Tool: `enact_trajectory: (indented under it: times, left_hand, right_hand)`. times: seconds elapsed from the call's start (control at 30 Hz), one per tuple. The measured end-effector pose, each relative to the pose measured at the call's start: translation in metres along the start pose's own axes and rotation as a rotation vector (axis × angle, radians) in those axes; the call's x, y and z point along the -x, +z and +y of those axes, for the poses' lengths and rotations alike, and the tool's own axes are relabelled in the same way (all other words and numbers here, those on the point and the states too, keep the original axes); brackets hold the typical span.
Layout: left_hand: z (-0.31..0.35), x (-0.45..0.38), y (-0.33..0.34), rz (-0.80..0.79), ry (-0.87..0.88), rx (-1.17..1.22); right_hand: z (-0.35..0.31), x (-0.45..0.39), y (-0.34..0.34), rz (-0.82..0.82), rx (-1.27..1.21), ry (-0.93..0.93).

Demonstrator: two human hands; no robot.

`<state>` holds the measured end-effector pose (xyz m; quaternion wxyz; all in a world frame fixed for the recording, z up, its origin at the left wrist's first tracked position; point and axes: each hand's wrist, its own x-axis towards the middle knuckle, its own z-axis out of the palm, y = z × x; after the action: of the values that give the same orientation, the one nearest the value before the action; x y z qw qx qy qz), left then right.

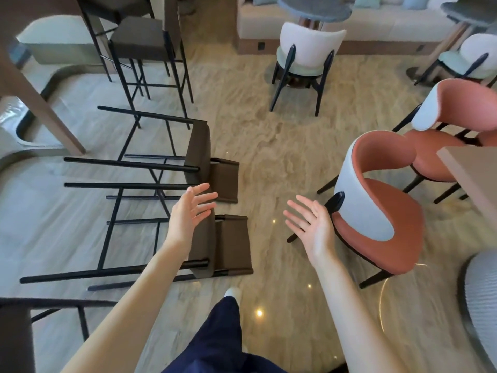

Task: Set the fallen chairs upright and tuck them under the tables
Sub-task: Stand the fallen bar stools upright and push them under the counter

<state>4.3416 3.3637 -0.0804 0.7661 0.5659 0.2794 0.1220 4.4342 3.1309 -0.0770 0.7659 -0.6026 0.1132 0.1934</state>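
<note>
Two brown bar stools with long black legs lie on their sides on the floor, legs pointing left. The nearer fallen stool (231,243) lies just in front of me; the farther fallen stool (200,152) lies behind it. My left hand (189,211) hovers open above the nearer stool's seat, fingers spread, holding nothing. My right hand (312,227) is open too, palm up, over bare floor between the stools and an orange chair. Two more bar stools (139,36) stand upright at a high counter (32,84) at the back left.
An orange and white armchair (376,211) stands close on my right at a table corner (473,179), with a second one (457,109) behind. A white chair (306,55) sits at a round table (314,8) farther back. Another dark stool seat (16,335) is at bottom left.
</note>
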Motion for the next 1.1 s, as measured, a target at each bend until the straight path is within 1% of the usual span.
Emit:
enact_trajectory:
  times: [0.27,0.4,0.5,0.67,0.9,1.1]
  left_hand:
    - [0.019,-0.093,0.004,0.069,0.005,0.010]
    - [0.026,-0.124,0.010,0.103,0.013,0.011]
    - [0.026,-0.136,0.016,0.158,0.021,0.020]
    - [0.016,-0.139,0.035,0.292,0.062,0.043]
    - [-0.009,-0.112,0.094,0.587,0.148,0.128]
    - [-0.030,-0.078,0.151,0.719,0.188,0.174]
  right_hand:
    - [-0.033,-0.099,0.048,-0.072,0.058,0.031]
    - [-0.042,-0.138,0.060,-0.093,0.077,0.055]
    - [-0.046,-0.164,0.063,-0.128,0.114,0.093]
    - [-0.057,-0.204,0.061,-0.237,0.166,0.134]
    - [-0.078,-0.249,0.044,-0.500,0.296,0.208]
    - [-0.092,-0.259,0.018,-0.669,0.366,0.235]
